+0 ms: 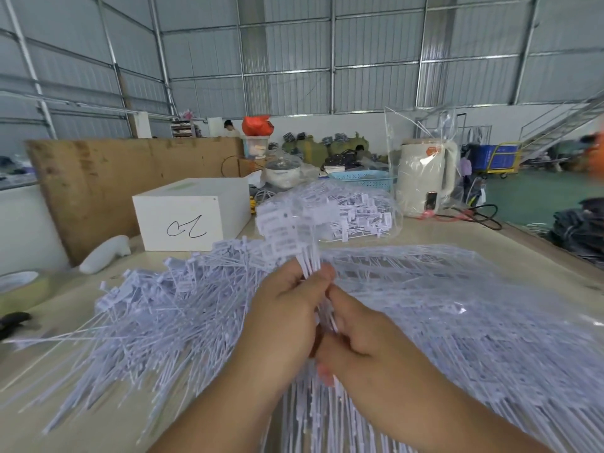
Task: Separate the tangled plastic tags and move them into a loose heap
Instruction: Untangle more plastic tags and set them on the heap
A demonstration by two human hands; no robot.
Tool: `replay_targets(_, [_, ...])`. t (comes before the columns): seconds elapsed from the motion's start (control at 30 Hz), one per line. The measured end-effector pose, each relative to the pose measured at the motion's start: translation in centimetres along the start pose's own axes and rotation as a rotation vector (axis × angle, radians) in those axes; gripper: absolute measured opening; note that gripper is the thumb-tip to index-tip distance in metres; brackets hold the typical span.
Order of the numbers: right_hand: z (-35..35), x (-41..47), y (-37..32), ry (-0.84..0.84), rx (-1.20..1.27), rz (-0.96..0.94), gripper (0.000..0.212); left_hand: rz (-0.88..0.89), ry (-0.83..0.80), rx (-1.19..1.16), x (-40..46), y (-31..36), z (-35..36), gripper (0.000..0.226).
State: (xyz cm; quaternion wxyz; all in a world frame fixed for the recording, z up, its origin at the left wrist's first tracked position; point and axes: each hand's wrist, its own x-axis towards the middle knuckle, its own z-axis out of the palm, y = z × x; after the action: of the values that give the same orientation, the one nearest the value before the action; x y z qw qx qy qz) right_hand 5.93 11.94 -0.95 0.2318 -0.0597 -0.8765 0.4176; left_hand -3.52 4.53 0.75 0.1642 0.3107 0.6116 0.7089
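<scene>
Both hands (pixel 313 325) gripping tag bundle (pixel 295 237), heads up

Warehouse: corrugated metal walls (pixel 376 70), steel staircase (pixel 562 125).

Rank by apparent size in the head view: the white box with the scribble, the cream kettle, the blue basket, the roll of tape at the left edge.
1. White box, clearly the largest.
2. Cream kettle, wrapped in clear plastic.
3. Blue basket and roll of tape: unsure. The basket is farther off and partly hidden by bagged tags; the tape is cut by the frame edge.
</scene>
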Motion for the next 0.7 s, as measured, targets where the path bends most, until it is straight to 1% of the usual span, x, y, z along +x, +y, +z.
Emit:
replay_targets(0.07, [-0.5, 0.0, 0.3, 0.023, 0.049, 0.011, 0.042, 0.082, 0.087, -0.014, 0.4, 0.4, -0.7, 0.021])
replay_targets(0.1, [-0.9, 0.1, 0.7, 0.040, 0.053, 0.030, 0.037, 0.113, 0.131, -0.035, 0.7, 0.7, -1.3, 0.023])
replay_targets(0.13, [-1.3, 0.0, 0.9, 0.056, 0.032, 0.052, 0.028, 0.139, 0.176, -0.048, 1.0, 1.0, -2.0, 0.025])
replay_targets(0.17, [-1.7, 0.0, 1.1, 0.057, -0.013, 0.074, 0.018, 0.168, 0.230, -0.009, 1.3, 1.2, -2.7, 0.030])
replay_targets(0.2, [-2.1, 0.0, 1.3, 0.033, -0.079, 0.081, 0.017, 0.208, 0.285, 0.119, 1.7, 1.1, -3.4, 0.035])
replay_targets(0.27, [-2.6, -0.1, 1.7, -0.053, -0.229, 0.077, 0.031, 0.264, 0.343, 0.561, 2.6, 0.6, -4.7, 0.038])
replay_targets(0.3, [-2.8, -0.1, 1.8, -0.083, -0.296, 0.088, 0.034, 0.261, 0.333, 0.763, 2.8, 0.3, -5.2, 0.036])
replay_targets(0.37, [-3.1, 0.0, 2.2, -0.106, -0.439, 0.093, 0.036, 0.212, 0.285, 1.052, 3.3, -0.5, -5.8, 0.026])
replay_targets(0.43, [-3.1, 0.3, 2.5, -0.078, -0.532, 0.074, 0.035, 0.119, 0.274, 1.234, 3.7, -1.0, -6.0, 0.016])
replay_targets(0.5, [-2.9, 0.4, 2.8, -0.056, -0.569, 0.063, 0.031, 0.045, 0.270, 1.352, 4.1, -1.2, -5.8, 0.027])
replay_targets(0.53, [-2.8, 0.4, 2.9, -0.057, -0.596, 0.064, 0.029, 0.015, 0.270, 1.398, 4.2, -1.2, -5.7, 0.029])
replay_targets(0.67, [-2.0, 0.3, 3.7, -0.128, -0.633, 0.113, 0.042, -0.082, 0.204, 1.603, 4.5, -1.6, -5.6, 0.034])
replay_targets(0.7, [-1.8, 0.3, 3.8, -0.142, -0.629, 0.117, 0.047, -0.083, 0.213, 1.629, 4.4, -1.7, -5.5, 0.037])
